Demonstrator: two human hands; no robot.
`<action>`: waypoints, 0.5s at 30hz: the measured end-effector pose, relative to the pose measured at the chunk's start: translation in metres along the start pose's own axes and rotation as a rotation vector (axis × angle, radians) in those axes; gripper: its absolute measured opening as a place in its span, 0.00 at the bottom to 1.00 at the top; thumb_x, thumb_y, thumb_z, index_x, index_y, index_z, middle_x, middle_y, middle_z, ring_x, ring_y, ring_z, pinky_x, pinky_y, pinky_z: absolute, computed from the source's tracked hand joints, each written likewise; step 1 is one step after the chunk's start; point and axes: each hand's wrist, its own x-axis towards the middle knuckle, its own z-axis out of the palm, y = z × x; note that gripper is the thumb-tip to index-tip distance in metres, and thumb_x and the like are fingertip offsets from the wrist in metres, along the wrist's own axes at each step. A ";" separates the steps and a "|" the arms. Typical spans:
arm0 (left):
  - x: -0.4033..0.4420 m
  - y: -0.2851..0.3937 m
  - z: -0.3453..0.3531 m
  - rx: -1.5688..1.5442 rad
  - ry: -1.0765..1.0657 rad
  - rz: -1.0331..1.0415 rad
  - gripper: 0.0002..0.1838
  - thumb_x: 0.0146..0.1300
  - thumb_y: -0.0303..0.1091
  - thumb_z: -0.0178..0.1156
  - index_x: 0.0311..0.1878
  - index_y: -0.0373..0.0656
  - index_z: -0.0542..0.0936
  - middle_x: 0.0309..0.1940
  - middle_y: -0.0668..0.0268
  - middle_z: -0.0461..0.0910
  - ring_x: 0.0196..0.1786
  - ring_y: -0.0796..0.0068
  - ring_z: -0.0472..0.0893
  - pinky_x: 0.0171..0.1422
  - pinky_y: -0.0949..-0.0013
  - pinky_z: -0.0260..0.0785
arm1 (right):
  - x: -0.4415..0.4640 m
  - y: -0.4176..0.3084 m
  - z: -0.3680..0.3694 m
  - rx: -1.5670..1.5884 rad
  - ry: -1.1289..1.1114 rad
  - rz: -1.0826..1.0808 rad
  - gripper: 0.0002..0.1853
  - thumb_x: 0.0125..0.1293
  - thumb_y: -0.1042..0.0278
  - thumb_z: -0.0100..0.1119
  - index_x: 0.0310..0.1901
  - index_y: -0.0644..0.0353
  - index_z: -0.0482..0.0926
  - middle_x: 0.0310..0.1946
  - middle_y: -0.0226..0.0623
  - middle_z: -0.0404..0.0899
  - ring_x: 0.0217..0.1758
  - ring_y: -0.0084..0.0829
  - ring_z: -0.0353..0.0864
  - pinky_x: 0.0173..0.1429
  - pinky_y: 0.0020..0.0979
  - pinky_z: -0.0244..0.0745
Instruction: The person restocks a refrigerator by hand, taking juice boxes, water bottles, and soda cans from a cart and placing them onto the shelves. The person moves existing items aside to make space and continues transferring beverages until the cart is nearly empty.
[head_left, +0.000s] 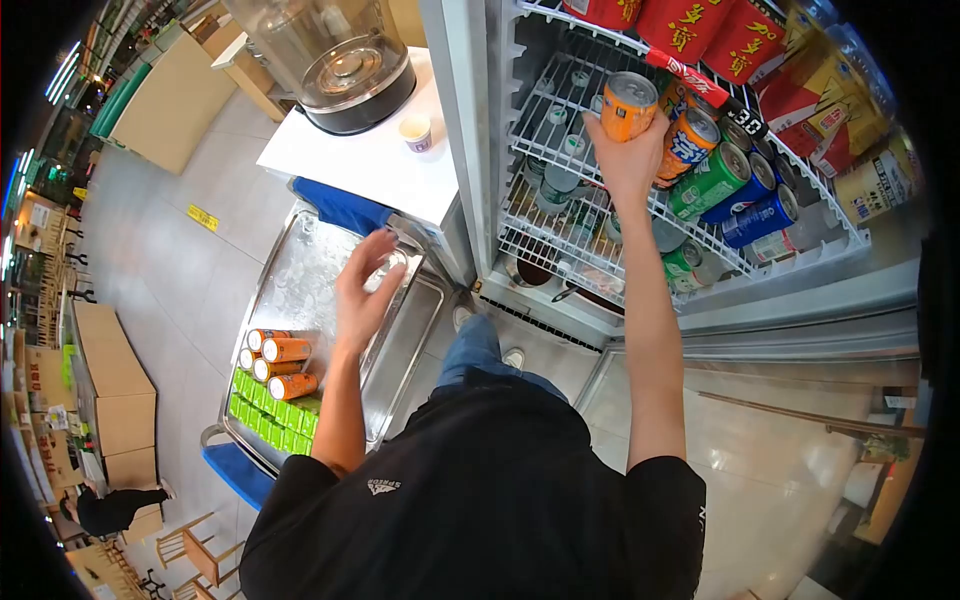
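Note:
My right hand (632, 165) is inside the fridge, closed around an orange soda can (628, 108) above the wire shelf (560, 95). Just right of it on that shelf lie another orange can (690, 140), a green can (710, 183) and blue cans (760, 218). Over the metal cart tray (320, 265) hovers my left hand (365, 290), fingers apart and holding nothing. Several orange cans (288, 350) lie on their sides in the tray, beside a row of bright green packs (270, 412).
Red cans (680, 30) fill the shelf above, by a price strip (700, 80). A white counter (370, 150) left of the fridge holds a clear drink dispenser (345, 70) and a paper cup (415, 133). The fridge door (780, 345) stands open at right. Another person (115, 510) is far left.

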 end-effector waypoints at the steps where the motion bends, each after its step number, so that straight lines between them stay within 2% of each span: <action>1: -0.009 -0.015 -0.014 0.144 0.032 -0.008 0.28 0.59 0.30 0.67 0.63 0.38 0.73 0.55 0.54 0.80 0.57 0.63 0.79 0.64 0.62 0.69 | 0.008 0.009 0.004 -0.022 -0.001 0.018 0.44 0.45 0.57 0.80 0.59 0.70 0.64 0.51 0.55 0.74 0.54 0.50 0.76 0.60 0.43 0.70; 2: -0.019 -0.030 -0.030 0.287 0.065 -0.018 0.26 0.59 0.31 0.68 0.61 0.37 0.75 0.53 0.54 0.81 0.55 0.64 0.81 0.62 0.63 0.70 | 0.013 0.016 0.007 -0.056 -0.013 -0.051 0.45 0.45 0.56 0.80 0.58 0.70 0.63 0.51 0.56 0.73 0.54 0.51 0.75 0.60 0.44 0.69; 4: -0.041 -0.058 -0.064 0.612 0.113 -0.020 0.24 0.59 0.35 0.69 0.57 0.37 0.77 0.52 0.51 0.80 0.56 0.56 0.80 0.63 0.61 0.69 | 0.021 0.033 0.014 -0.024 -0.030 -0.002 0.45 0.45 0.55 0.80 0.57 0.71 0.64 0.51 0.57 0.73 0.55 0.50 0.75 0.60 0.43 0.69; 7: -0.079 -0.109 -0.115 0.711 0.247 -0.193 0.24 0.59 0.34 0.67 0.57 0.36 0.77 0.52 0.50 0.80 0.57 0.52 0.78 0.64 0.60 0.68 | 0.022 0.034 0.018 0.032 -0.048 0.116 0.47 0.45 0.54 0.80 0.58 0.72 0.61 0.52 0.58 0.72 0.56 0.51 0.74 0.61 0.42 0.68; 9: -0.106 -0.167 -0.153 0.826 0.387 -0.380 0.26 0.56 0.33 0.68 0.59 0.38 0.76 0.51 0.51 0.79 0.56 0.55 0.78 0.61 0.60 0.69 | 0.021 0.043 0.023 0.041 0.005 0.115 0.48 0.45 0.53 0.80 0.59 0.72 0.60 0.52 0.58 0.72 0.56 0.51 0.74 0.61 0.42 0.68; 11: -0.132 -0.197 -0.182 0.998 0.434 -0.350 0.32 0.54 0.35 0.69 0.62 0.37 0.73 0.56 0.47 0.75 0.61 0.49 0.74 0.65 0.56 0.66 | 0.016 0.044 0.024 0.092 -0.027 0.097 0.53 0.46 0.54 0.80 0.64 0.74 0.54 0.57 0.61 0.69 0.60 0.53 0.70 0.66 0.43 0.64; 12: -0.139 -0.192 -0.184 1.086 0.450 -0.340 0.34 0.53 0.37 0.69 0.64 0.37 0.71 0.59 0.45 0.72 0.63 0.46 0.72 0.66 0.54 0.64 | 0.013 0.046 0.021 0.081 -0.062 0.079 0.55 0.46 0.54 0.79 0.66 0.74 0.53 0.58 0.62 0.67 0.62 0.53 0.69 0.67 0.43 0.62; 14: -0.154 -0.184 -0.178 1.228 0.441 -0.595 0.40 0.50 0.38 0.71 0.66 0.37 0.67 0.62 0.44 0.68 0.65 0.43 0.68 0.67 0.51 0.61 | 0.003 0.049 0.012 0.051 -0.140 -0.006 0.57 0.49 0.55 0.77 0.70 0.75 0.48 0.64 0.64 0.61 0.67 0.55 0.63 0.71 0.45 0.57; 15: -0.155 -0.177 -0.174 1.294 0.436 -0.722 0.43 0.49 0.39 0.72 0.67 0.36 0.65 0.64 0.43 0.66 0.66 0.42 0.67 0.68 0.49 0.60 | -0.008 0.047 0.010 0.003 -0.094 -0.033 0.56 0.50 0.56 0.76 0.70 0.75 0.48 0.64 0.64 0.61 0.67 0.55 0.63 0.72 0.45 0.56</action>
